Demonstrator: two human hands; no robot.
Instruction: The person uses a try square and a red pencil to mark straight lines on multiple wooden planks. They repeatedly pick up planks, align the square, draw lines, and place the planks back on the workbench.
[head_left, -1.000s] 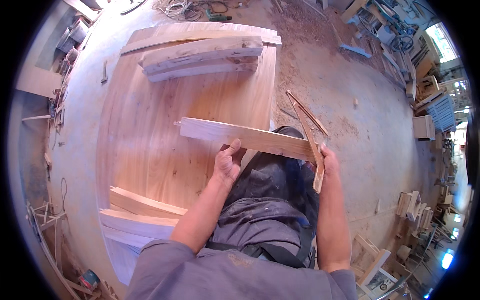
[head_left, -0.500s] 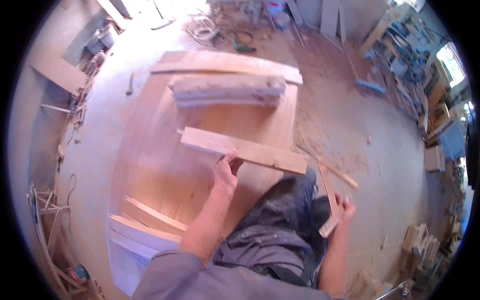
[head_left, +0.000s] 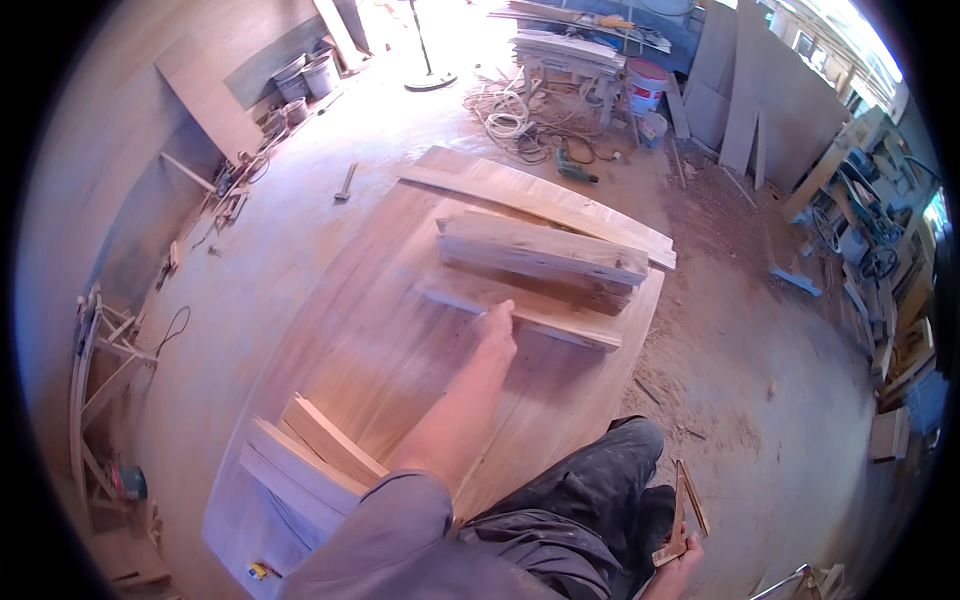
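Note:
My left hand [head_left: 497, 328] reaches out over a large wooden panel, its fingers closed on the near edge of a short wooden board [head_left: 575, 326]. That board sits on the panel just on my side of a thick wooden beam [head_left: 545, 248], roughly parallel to it. Low at the right, beside my knee, my right hand [head_left: 684, 556] is closed on a wooden square [head_left: 668, 552]. Its thin arms point away from me and meet at a narrow angle. The fingertips of my left hand are partly hidden by the hand itself.
The wide panel [head_left: 370, 370] lies before me with a long plank [head_left: 540, 212] across its far end. Cut boards [head_left: 335, 435] rest at its near left. A hammer [head_left: 346, 183], a green power drill [head_left: 575, 168] and coiled cables [head_left: 508, 120] lie on the dusty floor.
My left hand has carried the short board away from me, from in the air down to beside the beam. My right hand has dropped lower with the square. The view has shifted.

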